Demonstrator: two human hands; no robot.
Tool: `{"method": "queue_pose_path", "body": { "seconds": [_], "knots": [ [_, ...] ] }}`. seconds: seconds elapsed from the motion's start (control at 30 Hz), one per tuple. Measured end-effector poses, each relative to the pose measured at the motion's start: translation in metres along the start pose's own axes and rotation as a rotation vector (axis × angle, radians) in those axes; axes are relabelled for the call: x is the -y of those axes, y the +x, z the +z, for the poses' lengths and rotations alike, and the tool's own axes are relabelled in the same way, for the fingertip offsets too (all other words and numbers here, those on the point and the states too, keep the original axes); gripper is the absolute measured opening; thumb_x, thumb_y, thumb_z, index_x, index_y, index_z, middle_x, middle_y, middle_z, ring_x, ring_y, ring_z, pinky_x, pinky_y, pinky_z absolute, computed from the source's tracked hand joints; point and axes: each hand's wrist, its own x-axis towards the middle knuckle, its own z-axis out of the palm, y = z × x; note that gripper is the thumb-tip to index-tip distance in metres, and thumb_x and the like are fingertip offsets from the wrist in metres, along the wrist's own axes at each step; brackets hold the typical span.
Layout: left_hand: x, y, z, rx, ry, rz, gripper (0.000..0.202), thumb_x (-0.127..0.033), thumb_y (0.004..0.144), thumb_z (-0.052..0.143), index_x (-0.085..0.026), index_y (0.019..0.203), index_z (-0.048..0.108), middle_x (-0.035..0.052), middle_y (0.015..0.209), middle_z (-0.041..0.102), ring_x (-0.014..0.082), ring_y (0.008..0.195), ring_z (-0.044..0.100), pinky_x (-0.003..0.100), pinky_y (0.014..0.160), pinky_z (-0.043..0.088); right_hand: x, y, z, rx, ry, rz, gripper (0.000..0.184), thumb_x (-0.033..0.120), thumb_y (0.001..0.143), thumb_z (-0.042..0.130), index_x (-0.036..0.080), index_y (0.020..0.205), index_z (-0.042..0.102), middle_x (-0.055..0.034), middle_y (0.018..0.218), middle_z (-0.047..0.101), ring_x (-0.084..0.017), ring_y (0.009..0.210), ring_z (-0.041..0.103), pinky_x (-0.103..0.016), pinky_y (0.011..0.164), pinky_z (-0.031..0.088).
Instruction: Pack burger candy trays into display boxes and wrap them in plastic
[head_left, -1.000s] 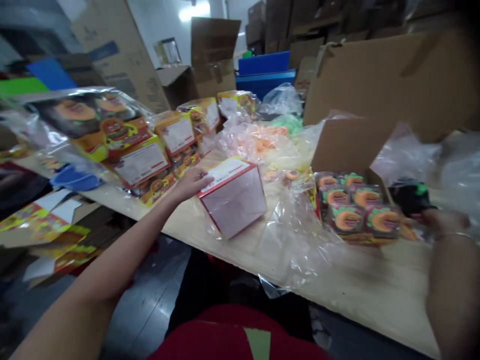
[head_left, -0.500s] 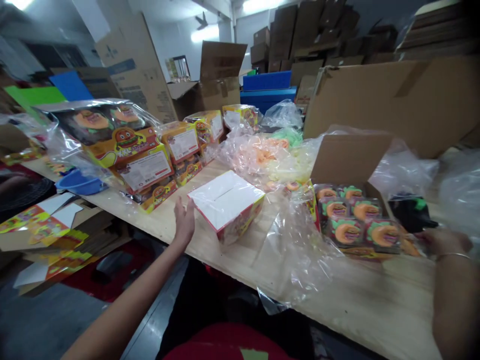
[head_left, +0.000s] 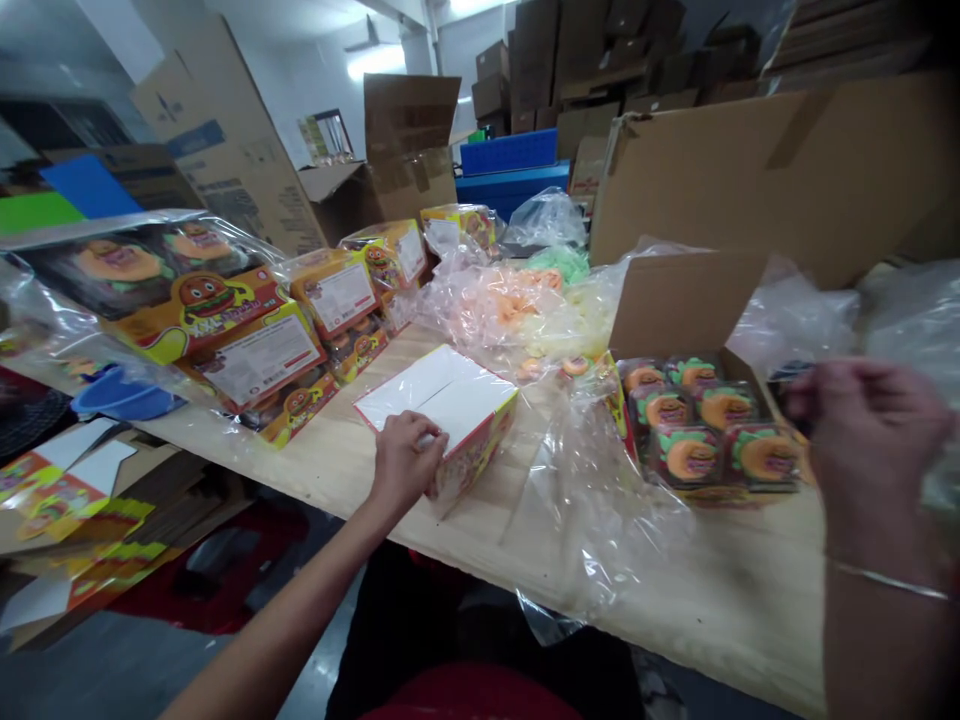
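Note:
A wrapped display box (head_left: 442, 390) with a white top and colourful printed sides sits on the table in front of me. My left hand (head_left: 409, 455) is at its near left edge, fingers bent and closed on the clear plastic wrap there. My right hand (head_left: 874, 420), blurred, is raised at the right with its fingers curled in; whatever they hold, if anything, cannot be made out. Beside it stands an open display box (head_left: 686, 265), lid flap up, holding several burger-shaped pieces (head_left: 690, 455) in clear packs.
Several wrapped burger boxes (head_left: 259, 355) stand along the left of the table. Clear bags (head_left: 502, 305) of orange, yellow and green pieces lie behind. Loose plastic film (head_left: 600, 500) drapes over the front edge. A large carton (head_left: 750, 180) rises at the back right, and a blue basin (head_left: 124, 393) sits left.
My left hand has moved right onto the display box and closed at its edge. My right hand has lifted up from the table beside the open box. The view has shifted slightly.

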Motion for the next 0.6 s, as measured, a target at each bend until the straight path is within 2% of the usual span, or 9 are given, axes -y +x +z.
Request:
{"method": "queue_pose_path", "body": {
  "seconds": [0.03,0.1,0.13,0.2,0.3,0.4,0.5,0.6],
  "knots": [
    [0.004,0.005,-0.002,0.020,0.002,-0.013,0.010,-0.028,0.080,0.065,-0.021,0.073,0.067,0.0049,0.086,0.067,0.0233,0.088,0.056,0.039,0.083,0.043,0.018,-0.018,0.017,0.153,0.105,0.025,0.035,0.054,0.081,0.070,0.021,0.079,0.061,-0.0068,0.072,0.062,-0.012,0.054,0.052,-0.034,0.054,0.041],
    [0.011,0.013,-0.005,0.073,-0.019,-0.030,0.010,-0.028,0.078,0.068,-0.021,0.071,0.068,0.0048,0.087,0.066,0.0235,0.089,0.056,0.039,0.084,0.042,0.049,-0.055,0.053,0.542,0.260,0.011,0.030,0.049,0.087,0.066,0.020,0.080,0.064,-0.0078,0.083,0.066,-0.013,0.061,0.056,-0.030,0.057,0.045],
    [0.014,0.016,-0.007,0.104,-0.034,-0.035,0.009,-0.028,0.077,0.068,-0.021,0.072,0.068,0.0047,0.087,0.066,0.0235,0.090,0.056,0.039,0.084,0.042,0.062,-0.073,0.071,0.687,0.324,-0.018,0.029,0.047,0.087,0.065,0.020,0.078,0.064,-0.0065,0.085,0.066,-0.012,0.063,0.056,-0.028,0.057,0.046],
    [0.016,0.020,-0.010,0.164,-0.060,-0.032,0.008,-0.027,0.078,0.067,-0.021,0.074,0.070,0.0044,0.088,0.066,0.0235,0.091,0.055,0.039,0.085,0.041,0.082,-0.104,0.107,0.905,0.417,0.022,0.026,0.044,0.090,0.062,0.020,0.081,0.064,-0.0012,0.075,0.062,-0.011,0.059,0.052,-0.024,0.053,0.043],
    [0.018,0.024,-0.015,0.225,-0.101,-0.009,0.007,-0.026,0.079,0.066,-0.022,0.077,0.072,0.0039,0.088,0.065,0.0231,0.092,0.054,0.039,0.086,0.040,0.100,-0.135,0.156,1.147,0.491,0.049,0.023,0.038,0.092,0.059,0.017,0.083,0.065,0.0002,0.071,0.061,-0.012,0.064,0.053,-0.023,0.058,0.042],
    [0.021,0.027,-0.019,0.275,-0.148,0.013,0.008,-0.025,0.079,0.065,-0.022,0.078,0.072,0.0039,0.087,0.064,0.0225,0.091,0.054,0.038,0.085,0.040,0.109,-0.147,0.196,1.357,0.477,-0.008,0.018,0.029,0.091,0.058,0.015,0.082,0.066,-0.0004,0.074,0.063,-0.012,0.070,0.055,-0.023,0.065,0.042],
    [0.024,0.028,-0.019,0.290,-0.167,0.044,0.010,-0.025,0.081,0.064,-0.022,0.080,0.073,0.0042,0.088,0.064,0.0223,0.091,0.055,0.038,0.085,0.040,0.116,-0.142,0.222,1.556,0.276,-0.194,0.016,0.022,0.090,0.057,0.014,0.081,0.067,-0.0002,0.072,0.063,-0.012,0.070,0.055,-0.022,0.065,0.039],
    [0.028,0.026,-0.018,0.282,-0.165,0.077,0.011,-0.025,0.084,0.062,-0.021,0.083,0.073,0.0049,0.090,0.065,0.0223,0.091,0.054,0.037,0.083,0.040,0.129,-0.132,0.237,1.656,-0.039,-0.474,0.016,0.021,0.090,0.058,0.013,0.084,0.070,-0.0032,0.077,0.068,-0.014,0.071,0.057,-0.023,0.063,0.036]
  ]
}}
